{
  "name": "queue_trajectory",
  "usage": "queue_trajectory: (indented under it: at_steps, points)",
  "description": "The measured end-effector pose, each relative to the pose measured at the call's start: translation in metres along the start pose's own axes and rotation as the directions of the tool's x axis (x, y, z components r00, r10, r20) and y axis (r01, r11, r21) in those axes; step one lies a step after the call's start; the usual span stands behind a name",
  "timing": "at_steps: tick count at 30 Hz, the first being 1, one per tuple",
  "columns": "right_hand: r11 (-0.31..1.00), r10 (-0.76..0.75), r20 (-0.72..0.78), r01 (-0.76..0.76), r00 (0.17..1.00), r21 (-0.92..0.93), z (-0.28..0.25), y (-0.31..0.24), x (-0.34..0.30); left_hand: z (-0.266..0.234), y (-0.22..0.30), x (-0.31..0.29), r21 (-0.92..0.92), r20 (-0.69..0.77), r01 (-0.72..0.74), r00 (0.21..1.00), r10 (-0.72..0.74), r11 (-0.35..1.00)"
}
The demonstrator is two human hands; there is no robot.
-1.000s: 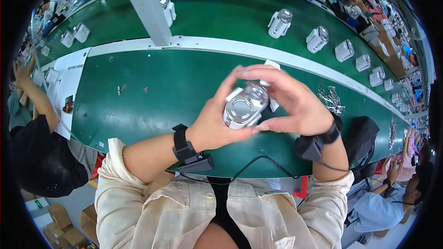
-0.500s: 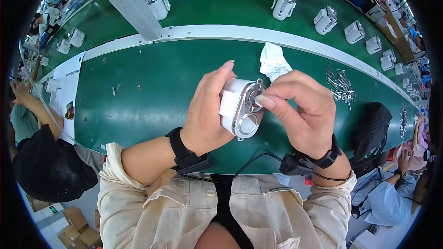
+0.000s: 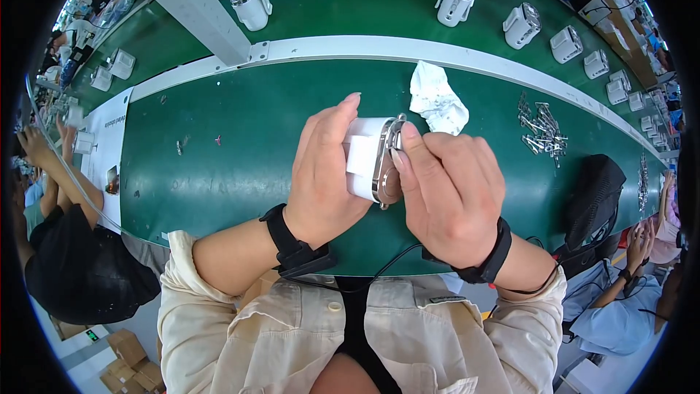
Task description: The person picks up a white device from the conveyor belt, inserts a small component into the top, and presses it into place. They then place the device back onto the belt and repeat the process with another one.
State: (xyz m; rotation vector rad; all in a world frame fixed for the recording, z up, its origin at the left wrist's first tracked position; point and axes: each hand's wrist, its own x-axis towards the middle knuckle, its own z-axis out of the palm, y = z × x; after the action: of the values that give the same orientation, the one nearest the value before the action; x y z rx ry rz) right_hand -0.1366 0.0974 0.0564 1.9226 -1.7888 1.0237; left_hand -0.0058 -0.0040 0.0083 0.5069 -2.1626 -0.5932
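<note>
My left hand (image 3: 317, 179) is wrapped round a white device (image 3: 363, 157) with rounded ends and a shiny chrome-rimmed face, held above the green table. That face points toward my right hand and shows nearly edge-on, with small metal lugs at its upper and lower ends. Against the upper part of the face, the thumb and fingertips of my right hand (image 3: 456, 193) are pinched together. Whatever lies between them is hidden. Just beyond the right hand lies a crumpled white cloth or tissue (image 3: 436, 98).
Small metal parts (image 3: 543, 131) lie heaped at the right, near a black bag (image 3: 594, 204). A white rail (image 3: 350, 46) crosses behind the table; similar white devices (image 3: 522, 26) stand on the green surface beyond. Co-workers sit on both sides. A black cable (image 3: 386, 266) hangs between my wrists.
The device has turned so its chrome face points more to the right. My right hand has shifted left and down, its fingers now closer against the face.
</note>
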Motion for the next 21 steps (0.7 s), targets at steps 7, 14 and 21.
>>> queue_trajectory:
  at_steps: [7,14,21]
  points:
    - [0.918,0.108,0.082,-0.131,0.991,0.375,-0.010,0.022,0.011,0.000,-0.003,-0.002,-0.134,0.005,0.064,0.998,-0.064,0.989]
    - [-0.217,0.181,0.686,-0.652,0.705,0.727,0.005,0.027,0.007,0.003,-0.007,-0.009,-0.359,0.049,0.060,0.998,-0.045,0.931]
    - [-0.148,-0.070,0.701,-0.702,0.710,0.697,-0.004,0.056,0.010,0.004,-0.006,0.002,-0.301,0.118,-0.185,0.966,0.229,0.935]
